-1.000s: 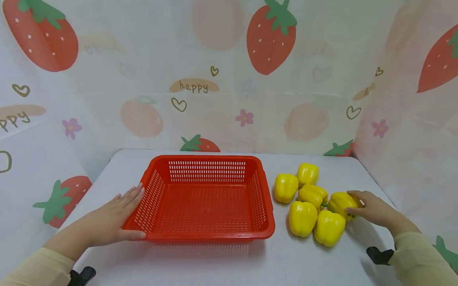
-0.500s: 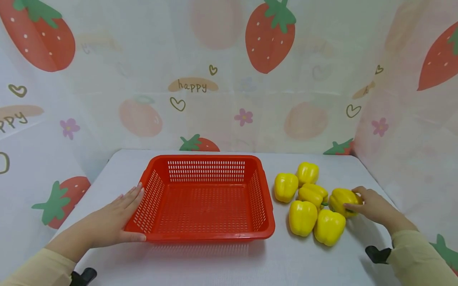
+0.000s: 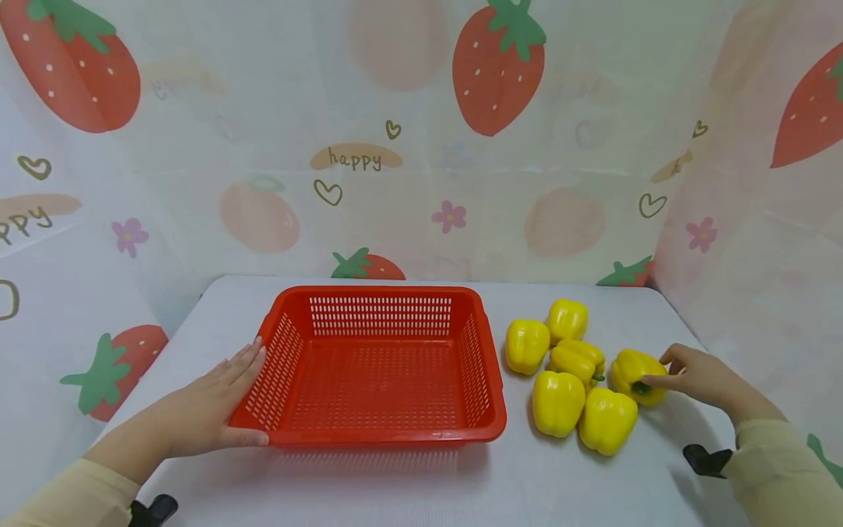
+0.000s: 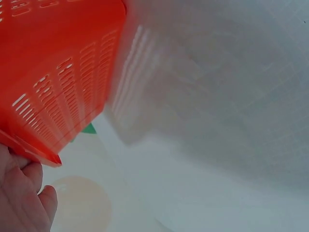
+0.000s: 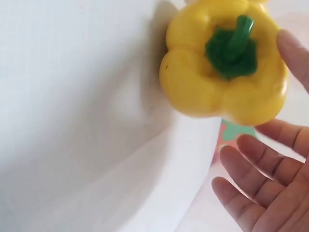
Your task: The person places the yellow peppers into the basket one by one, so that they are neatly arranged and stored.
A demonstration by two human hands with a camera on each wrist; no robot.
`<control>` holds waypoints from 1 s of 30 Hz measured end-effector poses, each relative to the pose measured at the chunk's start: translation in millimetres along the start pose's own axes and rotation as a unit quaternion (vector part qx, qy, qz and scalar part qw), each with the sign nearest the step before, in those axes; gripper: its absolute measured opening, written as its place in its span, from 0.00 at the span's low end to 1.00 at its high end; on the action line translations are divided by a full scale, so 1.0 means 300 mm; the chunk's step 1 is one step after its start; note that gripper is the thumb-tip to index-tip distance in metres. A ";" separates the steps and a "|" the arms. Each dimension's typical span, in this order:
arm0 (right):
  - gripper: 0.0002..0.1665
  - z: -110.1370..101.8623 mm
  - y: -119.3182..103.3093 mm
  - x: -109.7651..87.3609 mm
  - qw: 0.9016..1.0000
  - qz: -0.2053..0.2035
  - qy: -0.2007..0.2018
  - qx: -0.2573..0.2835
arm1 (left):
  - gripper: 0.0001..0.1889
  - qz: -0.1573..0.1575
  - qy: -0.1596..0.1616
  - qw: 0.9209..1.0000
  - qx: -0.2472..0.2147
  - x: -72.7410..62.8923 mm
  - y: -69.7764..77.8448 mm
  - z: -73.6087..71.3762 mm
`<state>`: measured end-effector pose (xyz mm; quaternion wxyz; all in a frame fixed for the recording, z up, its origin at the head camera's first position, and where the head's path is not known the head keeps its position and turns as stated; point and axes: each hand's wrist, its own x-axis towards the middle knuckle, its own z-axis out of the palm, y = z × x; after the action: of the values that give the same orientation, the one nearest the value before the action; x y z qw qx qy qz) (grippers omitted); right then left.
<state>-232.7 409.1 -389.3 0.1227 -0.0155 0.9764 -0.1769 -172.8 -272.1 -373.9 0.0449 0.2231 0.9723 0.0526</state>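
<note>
My left hand (image 3: 204, 410) rests on the left end of a red plastic basket (image 3: 388, 440), fingers laid straight along the side rim and thumb on the front rim. In the left wrist view the fingertips touch the rim's edge beside the slotted wall (image 4: 67, 92). At the right of the table, my right hand (image 3: 714, 384) pinches a yellow bell pepper (image 3: 630, 366) between thumb and index finger. Its green stem (image 5: 236, 43) faces the right wrist camera, and the other fingers are spread beneath. Nothing lies inside the basket.
Several more yellow bell peppers (image 3: 557, 402) are grouped between the basket and my right hand. All stand on a white table (image 3: 369, 490). A strawberry-print curtain (image 3: 421, 132) closes off the back and sides. Dark devices (image 3: 706, 461) sit at both wrists.
The right hand has shifted slightly right, and the pinched bell pepper has moved and turned with it, its stem end now showing more. The left hand and the basket stay put.
</note>
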 end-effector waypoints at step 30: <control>0.45 0.061 0.049 0.029 0.986 -0.023 -0.058 0.155 | 0.62 -0.017 -0.016 1.000 -0.001 0.000 0.012 -0.006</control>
<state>-236.6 416.0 -413.2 0.1757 -0.0292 0.9278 -0.3279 -171.6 -269.0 -371.8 0.0612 0.2073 0.9751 0.0488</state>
